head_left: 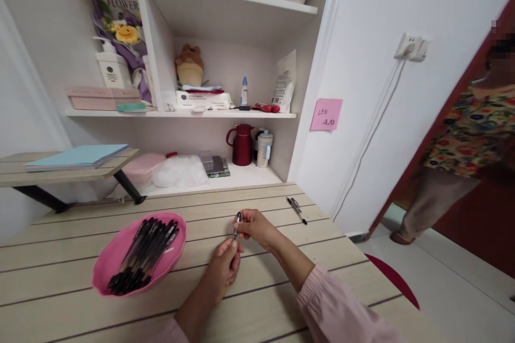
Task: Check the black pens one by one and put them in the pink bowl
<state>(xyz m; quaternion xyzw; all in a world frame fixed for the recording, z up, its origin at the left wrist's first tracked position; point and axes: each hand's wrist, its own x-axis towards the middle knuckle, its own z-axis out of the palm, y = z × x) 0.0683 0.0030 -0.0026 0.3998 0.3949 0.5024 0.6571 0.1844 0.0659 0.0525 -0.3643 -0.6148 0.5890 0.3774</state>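
Both my hands meet over the middle of the wooden table (281, 278). My right hand (254, 226) pinches the upper end of a small dark pen (237, 225), held almost upright. My left hand (226, 267) is closed on the pen's lower end, just below the right hand. A pink bowl (116, 251) to the left holds several black pens (142, 255). Further right, one more black pen (296, 209) lies on the table with a separate pen piece beside it.
A shelf unit stands behind the table with a red jug (242, 144), a white cup (264, 148) and a plastic bag (179, 170). A low wooden riser (60, 169) carries blue folders. A person in a flowered top (470, 128) stands in the doorway at right.
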